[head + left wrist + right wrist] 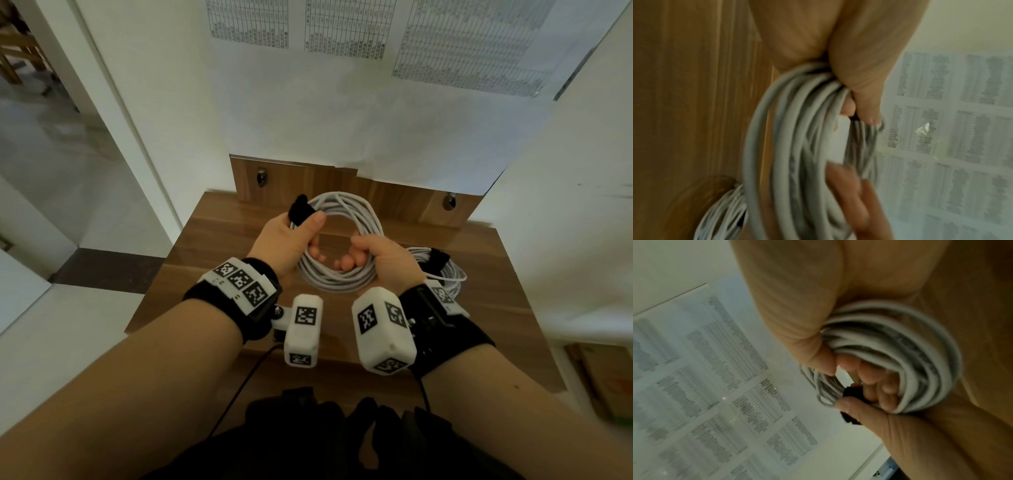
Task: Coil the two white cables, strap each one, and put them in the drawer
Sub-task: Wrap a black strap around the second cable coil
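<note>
I hold a coiled white cable (361,214) upright above the wooden table (212,274). My left hand (303,236) grips the coil's upper left, its thumb pressing a black strap (298,208) against the loops. My right hand (358,253) grips the coil's lower right, fingers curled through the ring. The left wrist view shows the coil (789,146) running through my left hand (859,81). In the right wrist view my right hand (807,321) grips the coil (900,344) near the strap (851,392). A second coiled white cable (452,274) with a black strap (438,257) lies on the table at right.
A wooden back panel (308,185) with two metal fittings stands at the table's far edge. Printed sheets (346,27) hang on the white wall behind. White walls close in on both sides, with a doorway at far left. Cardboard (603,377) lies on the floor at right.
</note>
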### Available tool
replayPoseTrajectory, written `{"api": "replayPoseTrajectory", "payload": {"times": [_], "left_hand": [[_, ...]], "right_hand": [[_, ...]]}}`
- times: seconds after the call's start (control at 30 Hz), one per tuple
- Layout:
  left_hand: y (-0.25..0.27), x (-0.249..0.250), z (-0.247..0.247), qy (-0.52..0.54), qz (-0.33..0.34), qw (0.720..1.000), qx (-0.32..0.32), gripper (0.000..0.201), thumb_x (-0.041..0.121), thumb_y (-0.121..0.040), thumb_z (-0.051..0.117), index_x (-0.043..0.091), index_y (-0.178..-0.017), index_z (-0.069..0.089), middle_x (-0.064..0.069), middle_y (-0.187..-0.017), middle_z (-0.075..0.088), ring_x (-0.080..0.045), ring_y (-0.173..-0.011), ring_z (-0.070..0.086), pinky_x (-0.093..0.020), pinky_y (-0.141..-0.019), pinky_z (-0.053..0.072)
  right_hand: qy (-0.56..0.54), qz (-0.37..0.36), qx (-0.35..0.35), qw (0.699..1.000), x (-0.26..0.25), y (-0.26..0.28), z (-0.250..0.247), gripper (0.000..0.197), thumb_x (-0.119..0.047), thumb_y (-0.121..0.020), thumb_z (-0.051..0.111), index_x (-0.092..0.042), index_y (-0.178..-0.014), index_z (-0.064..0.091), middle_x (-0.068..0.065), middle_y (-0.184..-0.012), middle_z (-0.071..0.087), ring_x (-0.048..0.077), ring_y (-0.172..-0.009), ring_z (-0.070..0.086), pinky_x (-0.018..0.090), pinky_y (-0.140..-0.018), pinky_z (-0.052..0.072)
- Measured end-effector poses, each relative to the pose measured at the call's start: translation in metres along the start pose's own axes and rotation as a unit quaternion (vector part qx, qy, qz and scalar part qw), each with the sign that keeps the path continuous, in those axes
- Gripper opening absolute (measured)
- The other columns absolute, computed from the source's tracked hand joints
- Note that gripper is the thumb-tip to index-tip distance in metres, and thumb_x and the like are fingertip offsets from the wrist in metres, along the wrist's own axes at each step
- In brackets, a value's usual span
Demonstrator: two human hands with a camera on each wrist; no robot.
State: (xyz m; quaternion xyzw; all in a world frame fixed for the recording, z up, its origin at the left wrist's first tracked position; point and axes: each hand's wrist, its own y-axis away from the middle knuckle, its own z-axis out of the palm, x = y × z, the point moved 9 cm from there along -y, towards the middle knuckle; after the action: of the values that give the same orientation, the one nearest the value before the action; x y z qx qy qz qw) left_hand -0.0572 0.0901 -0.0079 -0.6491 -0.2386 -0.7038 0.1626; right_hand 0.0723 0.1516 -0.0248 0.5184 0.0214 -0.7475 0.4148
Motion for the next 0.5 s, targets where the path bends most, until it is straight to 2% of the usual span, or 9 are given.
{"api": "replayPoseTrajectory", "payload": {"times": [0.13, 0.27, 0.33, 0.43, 0.5], "left_hand": [[-0.002, -0.005, 0.009, -0.004, -0.006, 1.000, -0.024, 0.023, 0.031, -0.090, 0.063, 0.010, -0.081, 0.058, -0.004, -0.062, 0.062, -0.017, -0.054, 0.062, -0.040, -0.069, 0.055], [-0.006, 0.006, 0.017, -0.106, 0.023, 0.992, -0.070, 0.026, 0.036, -0.096, 0.052, 0.014, -0.086, 0.061, -0.005, -0.076, 0.068, -0.014, -0.066, 0.065, -0.029, -0.070, 0.053], [-0.008, 0.009, 0.018, -0.132, 0.021, 0.987, -0.089, 0.026, 0.042, -0.096, 0.048, 0.021, -0.090, 0.061, -0.004, -0.082, 0.069, -0.017, -0.075, 0.066, -0.030, -0.073, 0.052], [-0.009, -0.004, 0.023, -0.287, -0.010, 0.944, -0.160, 0.020, 0.045, -0.096, 0.047, 0.027, -0.092, 0.056, -0.002, -0.090, 0.068, -0.017, -0.082, 0.066, -0.028, -0.073, 0.052], [-0.005, -0.022, 0.029, -0.302, -0.070, 0.926, -0.214, 0.020, 0.043, -0.097, 0.047, 0.024, -0.096, 0.054, -0.001, -0.089, 0.067, -0.013, -0.077, 0.067, -0.027, -0.065, 0.055]], "right_hand": [[0.025, -0.003, 0.019, 1.000, 0.000, -0.007, -0.014, 0.023, -0.003, -0.096, 0.045, -0.010, -0.074, 0.046, 0.004, -0.050, 0.042, 0.019, -0.047, 0.050, 0.036, -0.063, 0.053], [0.049, 0.020, 0.034, 0.998, -0.003, -0.015, -0.026, 0.016, -0.005, -0.096, 0.047, -0.008, -0.081, 0.049, 0.003, -0.047, 0.044, 0.019, -0.045, 0.053, 0.039, -0.066, 0.055], [0.061, 0.044, 0.035, 0.997, 0.000, -0.015, -0.031, 0.013, -0.003, -0.096, 0.046, -0.007, -0.085, 0.051, 0.002, -0.045, 0.043, 0.019, -0.042, 0.051, 0.038, -0.064, 0.054], [0.093, 0.065, 0.031, 0.993, 0.005, -0.011, -0.043, 0.012, -0.002, -0.095, 0.048, -0.006, -0.084, 0.053, 0.002, -0.046, 0.041, 0.019, -0.041, 0.049, 0.039, -0.063, 0.051], [0.113, 0.086, 0.033, 0.989, 0.010, -0.012, -0.052, 0.009, -0.003, -0.094, 0.051, -0.005, -0.085, 0.054, 0.002, -0.046, 0.041, 0.019, -0.041, 0.049, 0.038, -0.062, 0.049]]}}
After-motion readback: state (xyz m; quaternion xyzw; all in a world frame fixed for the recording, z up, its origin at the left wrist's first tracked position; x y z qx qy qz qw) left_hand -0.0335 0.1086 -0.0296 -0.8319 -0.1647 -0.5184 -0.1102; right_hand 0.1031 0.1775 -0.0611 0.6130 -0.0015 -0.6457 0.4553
